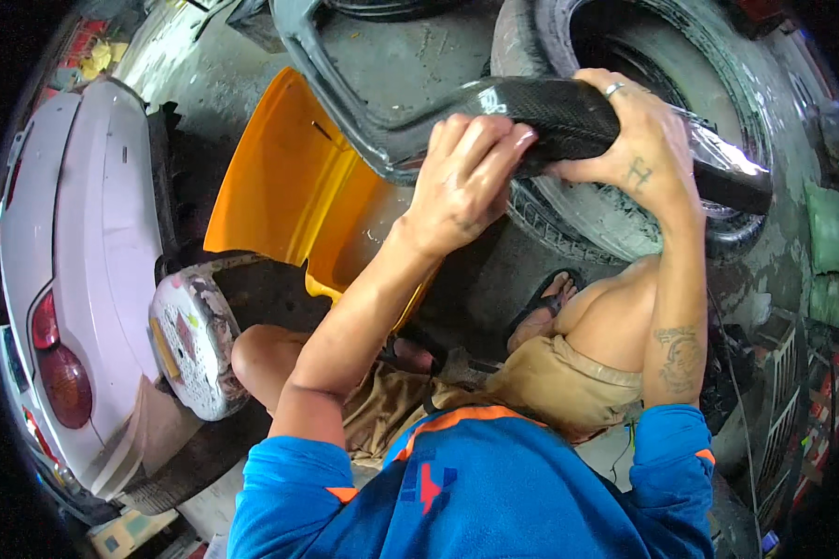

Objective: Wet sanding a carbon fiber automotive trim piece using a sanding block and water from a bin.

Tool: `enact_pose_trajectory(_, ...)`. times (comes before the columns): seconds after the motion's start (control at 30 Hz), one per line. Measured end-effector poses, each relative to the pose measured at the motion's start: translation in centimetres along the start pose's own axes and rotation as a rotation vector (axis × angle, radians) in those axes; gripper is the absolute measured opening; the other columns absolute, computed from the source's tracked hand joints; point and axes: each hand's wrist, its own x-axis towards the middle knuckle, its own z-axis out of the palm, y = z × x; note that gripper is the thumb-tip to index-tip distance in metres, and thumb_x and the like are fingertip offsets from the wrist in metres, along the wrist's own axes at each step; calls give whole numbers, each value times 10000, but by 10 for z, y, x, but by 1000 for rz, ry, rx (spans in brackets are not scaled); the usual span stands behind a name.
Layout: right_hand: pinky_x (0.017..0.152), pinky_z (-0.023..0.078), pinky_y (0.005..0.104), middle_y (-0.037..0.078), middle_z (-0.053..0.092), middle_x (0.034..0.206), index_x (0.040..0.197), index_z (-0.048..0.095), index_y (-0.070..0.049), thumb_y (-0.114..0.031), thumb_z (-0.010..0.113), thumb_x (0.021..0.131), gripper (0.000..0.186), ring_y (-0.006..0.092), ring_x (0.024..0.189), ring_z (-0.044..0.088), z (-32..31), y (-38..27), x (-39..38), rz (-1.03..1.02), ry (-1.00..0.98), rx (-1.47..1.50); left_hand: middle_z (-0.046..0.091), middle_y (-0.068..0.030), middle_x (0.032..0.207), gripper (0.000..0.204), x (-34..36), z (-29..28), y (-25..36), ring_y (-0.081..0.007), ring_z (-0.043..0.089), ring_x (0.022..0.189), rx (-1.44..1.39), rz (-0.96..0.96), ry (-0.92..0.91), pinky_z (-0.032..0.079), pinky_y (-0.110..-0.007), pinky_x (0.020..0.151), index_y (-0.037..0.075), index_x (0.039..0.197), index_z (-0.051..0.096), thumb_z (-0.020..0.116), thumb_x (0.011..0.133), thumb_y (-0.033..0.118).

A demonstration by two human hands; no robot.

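Trim piece (561, 105), glossy black, is mostly right of the orange panel (268, 182) and hides some of its edge. The right hand (651, 144) has its grip around this piece, farther from the panel. The left hand (466, 182), closer to the panel, rests curled fingers on the piece; whether its grip holds something, I cannot tell. Pale car (107, 205) is left of the panel.

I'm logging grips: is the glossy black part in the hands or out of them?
In: the right hand wraps around the glossy black part, and the left hand lies against it, fingers curled.
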Motion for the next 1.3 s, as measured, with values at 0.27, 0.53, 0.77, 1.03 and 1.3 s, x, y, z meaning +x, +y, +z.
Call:
enact_pose_trajectory(0.27,933,501,436,102,681,1068,1223,622,-132,-535,884,564,816,342,1038,650,-4,1,3,-4,2,-28,615,-135,1005,326,-32,-16,-16,-341,588,912,63,-145,-74,479,-400,775,36,1044,661,693,734,-62)
enact_pose_trajectory(0.53,995,452,441,110,619,1205,1258,627,-100,-329,923,613,746,310,1156,567,-21,-29,-6,-196,258,51,578,-170,1050,215,-117,-79,2,-383,581,960,-51,-503,-446,487,-416,829,7,1057,636,671,845,0)
enact_pose_trajectory(0.77,810,551,358,166,686,1039,1221,652,-11,-270,781,861,462,249,896,677,55,-91,-50,-29,-549,683,646,-28,984,223,-136,-70,10,-125,574,918,-700,-1055,-299,460,-297,814,-2,1083,636,677,962,181)
enact_pose_trajectory(1.03,844,548,279,104,698,1087,1369,557,-2,-80,707,930,471,135,938,671,121,-94,-55,334,-534,1237,664,-23,945,156,-128,-59,9,-102,613,894,-1342,-1418,124,491,-265,818,45,1074,628,674,967,148)
enact_pose_trajectory(1.3,677,617,277,52,646,880,918,586,-3,3,765,857,190,132,768,675,138,-92,-57,593,-453,1292,644,-34,976,189,-116,-75,21,-112,610,921,-1406,-1504,119,528,-289,773,43,1095,603,679,963,155)
